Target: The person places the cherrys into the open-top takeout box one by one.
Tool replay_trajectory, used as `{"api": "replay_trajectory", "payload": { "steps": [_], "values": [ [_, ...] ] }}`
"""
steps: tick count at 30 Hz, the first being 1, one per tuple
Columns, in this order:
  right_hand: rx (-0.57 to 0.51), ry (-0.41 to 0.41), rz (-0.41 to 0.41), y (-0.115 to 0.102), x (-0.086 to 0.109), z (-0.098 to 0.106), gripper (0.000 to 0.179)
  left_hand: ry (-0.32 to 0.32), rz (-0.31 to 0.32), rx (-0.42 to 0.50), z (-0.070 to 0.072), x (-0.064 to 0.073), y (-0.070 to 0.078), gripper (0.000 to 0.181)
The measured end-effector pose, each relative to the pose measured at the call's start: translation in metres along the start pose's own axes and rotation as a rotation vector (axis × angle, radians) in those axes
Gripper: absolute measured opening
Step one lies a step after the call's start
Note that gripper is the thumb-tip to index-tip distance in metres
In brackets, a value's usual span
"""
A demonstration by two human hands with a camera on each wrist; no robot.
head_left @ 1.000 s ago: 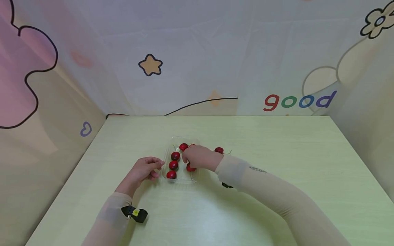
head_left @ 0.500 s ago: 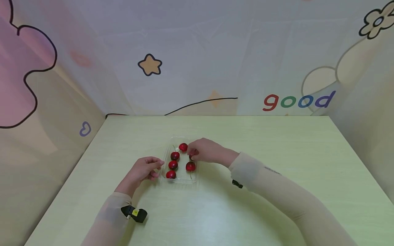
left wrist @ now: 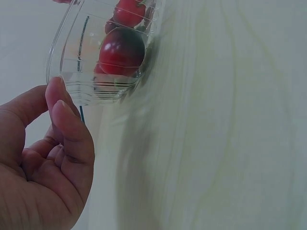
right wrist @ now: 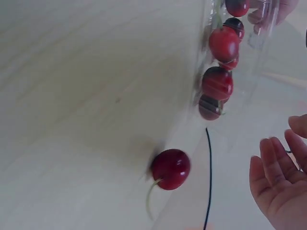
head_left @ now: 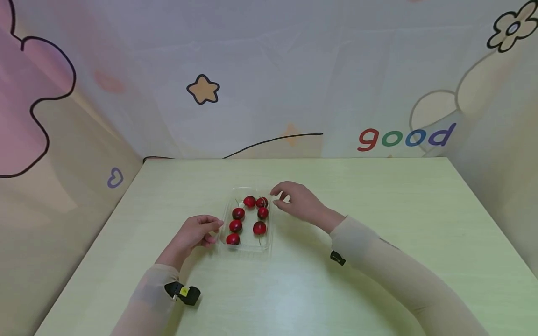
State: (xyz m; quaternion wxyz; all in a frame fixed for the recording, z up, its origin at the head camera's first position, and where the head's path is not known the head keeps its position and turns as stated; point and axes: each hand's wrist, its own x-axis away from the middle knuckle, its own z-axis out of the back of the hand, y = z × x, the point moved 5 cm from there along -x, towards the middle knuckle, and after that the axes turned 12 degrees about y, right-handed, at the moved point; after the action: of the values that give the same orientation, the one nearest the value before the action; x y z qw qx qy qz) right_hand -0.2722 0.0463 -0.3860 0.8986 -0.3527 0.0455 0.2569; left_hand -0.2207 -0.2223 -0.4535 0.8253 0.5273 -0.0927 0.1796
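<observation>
A clear plastic tray (head_left: 248,243) lies on the table with several red cherries in it. They stand in two columns, such as a cherry (head_left: 259,228) on the right and a cherry (head_left: 236,226) on the left. At its left side, my left hand (head_left: 194,236) pinches the rim between thumb and fingertips; the left wrist view shows these fingers (left wrist: 72,129) at the tray's corner. My right hand (head_left: 300,203) hovers just right of the tray, fingers loosely bent, holding nothing. One loose cherry with a stem (right wrist: 171,169) lies on the table, hidden by that hand in the head view.
The pale wooden table (head_left: 378,200) ends at a printed cloth backdrop (head_left: 269,79) behind, with cloth at both sides. A black camera (head_left: 183,292) is strapped to the left wrist, another (head_left: 337,258) to the right.
My right hand has left a cherry in the tray's right column and drawn off to the right, fingers parted. My left hand has stayed at the tray's rim.
</observation>
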Motion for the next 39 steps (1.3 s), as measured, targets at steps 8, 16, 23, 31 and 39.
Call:
{"api": "replay_trajectory", "payload": {
  "steps": [8, 16, 23, 31, 39],
  "values": [
    [-0.052, 0.112, -0.065, 0.028, 0.011, 0.006, 0.026, -0.003, 0.009, 0.001, -0.001, -0.003, 0.001, 0.034],
    [0.006, 0.111, -0.093, 0.054, 0.015, 0.008, 0.034, 0.003, 0.012, -0.001, -0.001, -0.003, 0.000, 0.035],
    [0.045, 0.008, -0.154, 0.066, 0.016, 0.006, 0.047, 0.007, 0.007, 0.001, 0.000, -0.002, 0.000, 0.035],
    [0.081, -0.115, -0.204, 0.069, 0.015, 0.003, 0.053, -0.001, 0.004, 0.001, 0.001, -0.001, -0.001, 0.037],
    [0.102, -0.198, -0.227, 0.068, 0.013, -0.003, 0.056, -0.001, 0.004, 0.002, 0.001, -0.001, -0.001, 0.036]
  ]
}}
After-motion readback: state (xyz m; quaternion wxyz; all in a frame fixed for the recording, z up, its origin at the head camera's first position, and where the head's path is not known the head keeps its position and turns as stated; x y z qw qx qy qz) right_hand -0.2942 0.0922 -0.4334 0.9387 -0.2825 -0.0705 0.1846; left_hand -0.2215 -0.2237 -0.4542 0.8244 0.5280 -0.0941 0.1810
